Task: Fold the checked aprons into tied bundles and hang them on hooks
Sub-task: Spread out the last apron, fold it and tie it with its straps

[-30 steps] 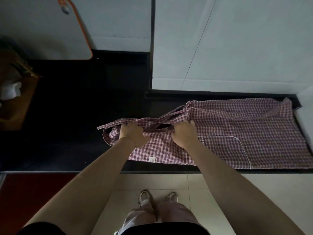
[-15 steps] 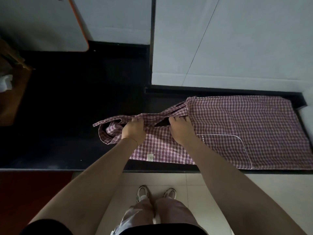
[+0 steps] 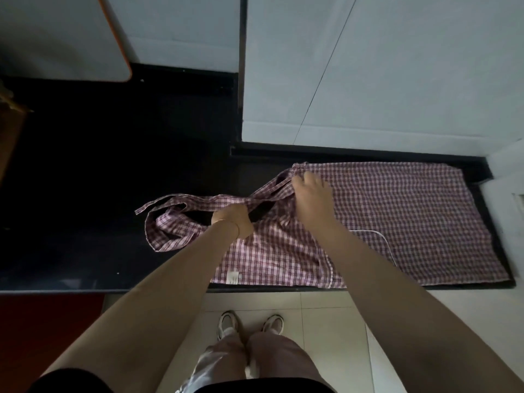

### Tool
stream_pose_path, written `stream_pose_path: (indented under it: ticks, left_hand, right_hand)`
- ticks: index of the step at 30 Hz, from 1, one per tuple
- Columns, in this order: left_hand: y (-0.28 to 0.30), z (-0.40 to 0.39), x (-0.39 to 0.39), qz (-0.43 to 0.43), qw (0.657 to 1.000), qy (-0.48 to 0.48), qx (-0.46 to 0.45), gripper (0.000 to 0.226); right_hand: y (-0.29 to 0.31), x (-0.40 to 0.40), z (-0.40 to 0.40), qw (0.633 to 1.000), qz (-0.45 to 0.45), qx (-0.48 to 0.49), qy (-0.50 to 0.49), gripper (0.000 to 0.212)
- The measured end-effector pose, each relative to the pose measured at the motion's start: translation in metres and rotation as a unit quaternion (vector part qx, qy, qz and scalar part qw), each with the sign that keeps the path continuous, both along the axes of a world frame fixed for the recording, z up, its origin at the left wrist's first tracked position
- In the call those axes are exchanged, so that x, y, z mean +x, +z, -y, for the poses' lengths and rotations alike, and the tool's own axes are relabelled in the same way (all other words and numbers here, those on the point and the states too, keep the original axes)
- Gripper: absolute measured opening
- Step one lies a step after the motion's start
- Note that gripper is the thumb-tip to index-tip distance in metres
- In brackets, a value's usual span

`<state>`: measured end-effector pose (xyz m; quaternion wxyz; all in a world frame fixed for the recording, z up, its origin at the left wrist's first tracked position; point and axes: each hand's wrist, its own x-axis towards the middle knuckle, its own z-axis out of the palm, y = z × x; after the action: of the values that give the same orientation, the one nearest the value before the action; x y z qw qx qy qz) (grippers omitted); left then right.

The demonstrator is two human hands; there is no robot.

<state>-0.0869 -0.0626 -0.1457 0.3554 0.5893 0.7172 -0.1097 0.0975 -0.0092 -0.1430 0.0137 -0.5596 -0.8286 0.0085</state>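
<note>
A red-and-white checked apron [image 3: 397, 217] lies flat on the black counter [image 3: 85, 194], its skirt spread to the right and its bib and straps bunched to the left. My left hand [image 3: 234, 221] grips the gathered straps near the bib. My right hand [image 3: 310, 194] lies on the cloth at the apron's upper waist corner, fingers bent on the fabric where a strap joins. A loose strap loop [image 3: 170, 222] trails off to the left on the counter. A white-piped pocket [image 3: 377, 236] shows below my right wrist.
White wall tiles [image 3: 397, 66] rise behind the counter. A white board with an orange edge [image 3: 85, 38] leans at the back left. The counter's front edge [image 3: 340, 287] runs above the pale floor, where my shoes [image 3: 249, 324] stand. A red panel [image 3: 42, 336] sits lower left.
My right hand has slid up and right along the strap to the apron's far waist corner. My left hand shifted right along the straps. The camera view tilted down slightly.
</note>
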Motion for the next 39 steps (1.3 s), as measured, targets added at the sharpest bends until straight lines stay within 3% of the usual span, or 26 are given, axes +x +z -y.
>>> stream_pose_path:
  ticks: [6, 9, 11, 16, 19, 23, 29, 32, 36, 39]
  left_hand:
    - [-0.004, -0.007, 0.017, 0.155, 0.984, 0.086, -0.008, 0.025]
    - [-0.011, -0.003, 0.027, 0.151, 0.981, 0.123, 0.021, 0.020]
    - [-0.013, 0.000, 0.029, 0.153, 0.977, 0.142, 0.042, 0.014]
    - [-0.013, 0.000, 0.029, 0.150, 0.973, 0.165, 0.054, 0.012]
    - [-0.010, -0.001, 0.033, 0.146, 0.972, 0.170, 0.067, 0.016]
    - [-0.011, 0.005, 0.044, 0.160, 0.961, 0.202, 0.106, 0.036]
    - [-0.007, 0.016, 0.052, -0.020, 0.970, 0.077, 0.229, 0.035]
    - [0.001, 0.014, 0.050, -0.023, 0.978, 0.060, 0.196, 0.030]
    - [0.003, 0.009, 0.046, -0.019, 0.985, 0.056, 0.160, 0.032]
    - [0.002, 0.010, 0.048, 0.008, 0.986, 0.071, 0.152, 0.031]
  right_hand:
    - [0.000, 0.011, -0.033, 0.990, -0.082, -0.112, -0.035, 0.058]
    - [-0.002, 0.007, -0.047, 0.979, -0.085, -0.183, -0.030, 0.068]
    - [-0.006, 0.005, -0.054, 0.978, -0.068, -0.194, -0.042, 0.058]
    - [-0.007, 0.009, -0.066, 0.985, -0.027, -0.110, -0.133, 0.014]
    - [-0.005, 0.016, -0.075, 0.982, -0.077, -0.089, -0.146, 0.020]
    - [-0.008, 0.020, -0.081, 0.972, -0.125, -0.174, -0.094, 0.025]
    - [-0.017, 0.016, -0.076, 0.976, -0.112, -0.182, -0.034, 0.049]
    - [-0.022, 0.021, -0.072, 0.978, -0.056, -0.194, -0.062, 0.040]
    - [-0.018, 0.032, -0.070, 0.950, 0.053, -0.280, -0.127, 0.035]
    - [-0.013, 0.029, -0.073, 0.961, 0.060, -0.248, -0.102, 0.011]
